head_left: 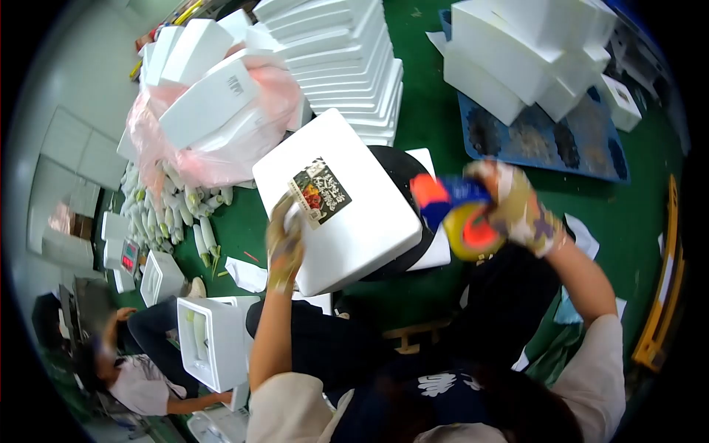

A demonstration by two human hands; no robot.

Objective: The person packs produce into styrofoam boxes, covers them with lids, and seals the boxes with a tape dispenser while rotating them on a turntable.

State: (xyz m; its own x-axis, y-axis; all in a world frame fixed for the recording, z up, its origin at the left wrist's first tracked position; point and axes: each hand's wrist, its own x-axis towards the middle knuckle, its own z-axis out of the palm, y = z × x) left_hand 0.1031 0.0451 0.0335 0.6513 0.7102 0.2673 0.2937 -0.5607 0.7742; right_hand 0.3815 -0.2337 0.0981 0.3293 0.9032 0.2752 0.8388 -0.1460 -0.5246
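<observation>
A closed white foam box sits tilted on a round black disc in front of my knees. On its top is a dark printed label. My left hand, in a patterned work glove, presses against the box's left side near the label, its fingers partly blurred. Just off the box's right edge, my gloved right hand grips a tape dispenser, blue and orange with a yellow tape roll. The dispenser is smeared by motion.
Tall stacks of white foam boxes stand behind. More foam boxes rest on a blue pallet. Leftward are a pink bag, piled wrapped vegetables and an open foam box. A co-worker sits lower left.
</observation>
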